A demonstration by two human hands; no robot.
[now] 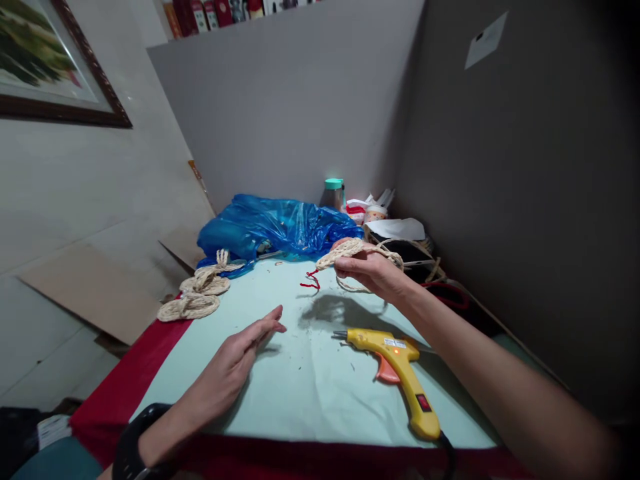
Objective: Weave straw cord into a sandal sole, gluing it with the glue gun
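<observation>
My right hand (367, 267) is closed around a braided straw-coloured cord piece (345, 251), held above the table. A short red string (312, 280) dangles from its left end, and a loop of the cord hangs below my fingers. My left hand (240, 357) rests low over the pale green table cover with fingers stretched out and nothing in it. Between my arms lies a yellow hot glue gun (395, 357) on its side, nozzle to the left, with an orange trigger and a small orange light showing.
Coiled braided cords (193, 299) lie at the table's left edge. A crumpled blue plastic bag (280, 223) fills the back, with a teal-lidded bottle (333, 195) behind it. More cords and a white sheet (397, 229) are at the right. The glue gun's black cable (447, 453) runs off the front.
</observation>
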